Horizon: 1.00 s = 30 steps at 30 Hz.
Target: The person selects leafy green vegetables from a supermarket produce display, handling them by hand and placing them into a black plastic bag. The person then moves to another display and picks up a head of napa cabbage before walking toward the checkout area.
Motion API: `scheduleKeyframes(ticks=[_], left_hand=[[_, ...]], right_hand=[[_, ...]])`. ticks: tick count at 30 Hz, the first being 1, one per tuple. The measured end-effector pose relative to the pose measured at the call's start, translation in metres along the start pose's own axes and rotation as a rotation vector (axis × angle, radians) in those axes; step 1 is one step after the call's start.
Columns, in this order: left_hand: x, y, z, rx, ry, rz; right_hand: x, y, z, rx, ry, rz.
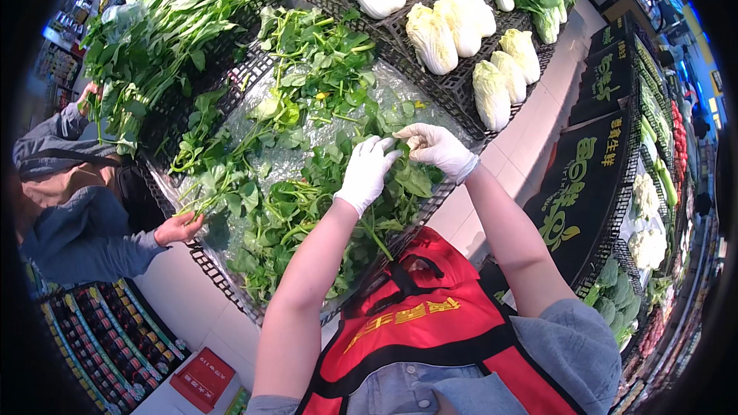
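Observation:
My left hand (366, 174), in a white glove, reaches into a heap of loose leafy greens (288, 207) with its fingers bent down on the leaves. Close beside it, my right hand (439, 151), also gloved, has its fingers curled and its thumb near their tips. The two hands' fingertips almost meet over the greens; whether they pinch a leaf or stem is hard to see. Beneath the heap, clear plastic film (237, 118) lines a black mesh display stand. A thick green stem (377, 239) sticks out toward my red apron (403, 323).
Across on the left, another person's bare hand (180, 228) grips stems of the greens. Napa cabbages (432, 37) sit in black crates at the back right. Long-leaf greens (173, 23) are piled back left. Shelves with cauliflower (647, 248) stand right; a red box (203, 379) stands low left.

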<state>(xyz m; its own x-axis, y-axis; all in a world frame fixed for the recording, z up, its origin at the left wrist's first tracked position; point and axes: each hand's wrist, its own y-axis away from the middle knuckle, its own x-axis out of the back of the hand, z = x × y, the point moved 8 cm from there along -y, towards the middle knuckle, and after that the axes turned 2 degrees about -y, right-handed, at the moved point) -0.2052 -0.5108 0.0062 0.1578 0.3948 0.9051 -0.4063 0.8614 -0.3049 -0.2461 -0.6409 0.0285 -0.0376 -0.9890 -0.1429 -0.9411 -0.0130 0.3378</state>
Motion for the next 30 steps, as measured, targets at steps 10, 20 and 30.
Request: scheduleKeyframes(ticks=[10,20,30], left_hand=[[0.024,0.022,-0.088,0.585,0.555,-0.045],[0.162,0.101,-0.092,0.622,0.059,-0.013],[0.162,0.363,-0.053,1.217,0.159,0.162]], right_hand=[[0.109,0.048,0.019,0.253,0.546,0.783],[-0.169,0.011,0.029,0.475,1.345,-0.157],[0.07,-0.031,0.023,0.153,0.429,0.228]])
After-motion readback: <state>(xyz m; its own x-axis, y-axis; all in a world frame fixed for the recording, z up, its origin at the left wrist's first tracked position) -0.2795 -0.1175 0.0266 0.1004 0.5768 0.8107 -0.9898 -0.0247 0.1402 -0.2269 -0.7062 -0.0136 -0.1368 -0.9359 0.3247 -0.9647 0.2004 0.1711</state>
